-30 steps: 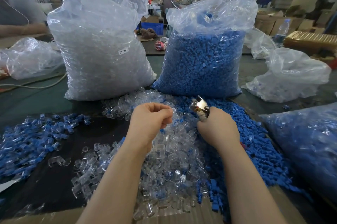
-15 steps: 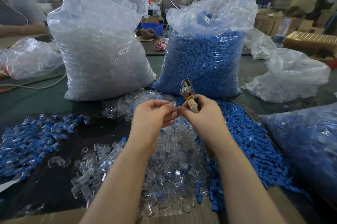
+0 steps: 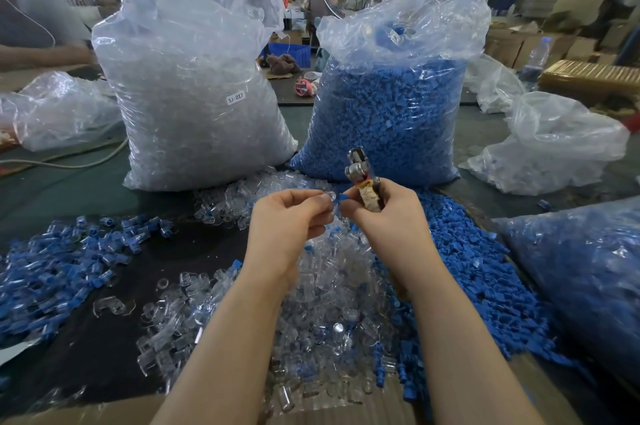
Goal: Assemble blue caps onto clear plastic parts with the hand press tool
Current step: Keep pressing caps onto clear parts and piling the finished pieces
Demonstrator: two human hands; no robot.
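My left hand (image 3: pixel 289 216) pinches a small clear plastic part (image 3: pixel 330 196) at its fingertips. My right hand (image 3: pixel 384 213) grips the metal hand press tool (image 3: pixel 360 175), whose head points up, and pinches a blue cap (image 3: pixel 343 197) against the clear part. Both hands hover above a heap of loose clear parts (image 3: pixel 322 303). Loose blue caps (image 3: pixel 478 272) lie in a pile to the right of it. Finished blue-capped pieces (image 3: pixel 62 268) are spread at the left.
A big bag of clear parts (image 3: pixel 194 95) and a big bag of blue caps (image 3: pixel 391 106) stand behind the heaps. Another bag of blue pieces (image 3: pixel 581 272) lies at the right edge. Crumpled plastic bags (image 3: pixel 554 144) sit at the far right and far left. Cardboard (image 3: pixel 374 404) lines the near edge.
My right hand swung the tool from the right over to my left hand and turned its head upright. The blue cap and the clear part now meet between the fingertips.
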